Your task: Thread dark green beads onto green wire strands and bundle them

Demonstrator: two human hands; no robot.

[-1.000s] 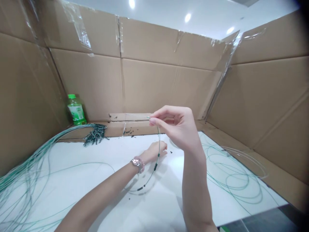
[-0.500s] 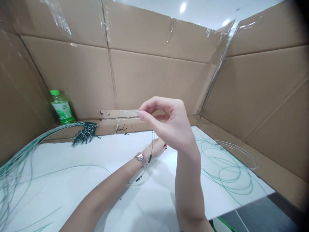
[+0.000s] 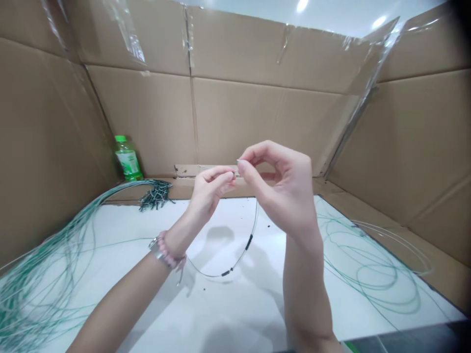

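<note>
My right hand (image 3: 283, 184) is raised above the white board, thumb and index finger pinched on the tip of a thin pale-green wire (image 3: 255, 215). The wire loops down below the hands and carries a black sleeve (image 3: 249, 242), with a smaller black piece (image 3: 225, 273) lower on the curve. Just left of that wire tip is my left hand (image 3: 211, 191), its thumb and fingertip closed on a tiny dark piece (image 3: 234, 174), mostly hidden by the fingers. A watch and a pink bead bracelet (image 3: 166, 250) circle the left wrist.
Green wires (image 3: 55, 255) lie bundled at the left, their black-tipped ends (image 3: 156, 194) gathered at the back. Behind them stands a green-capped bottle (image 3: 128, 159). Loose coils of wire (image 3: 379, 284) spread at the right. Cardboard walls (image 3: 239, 117) enclose the white board (image 3: 235, 314).
My left hand has risen from the board to beside the right fingertips, now with a tiny dark piece in its pinch. The right hand keeps its hold on the wire tip. The view has shifted left.
</note>
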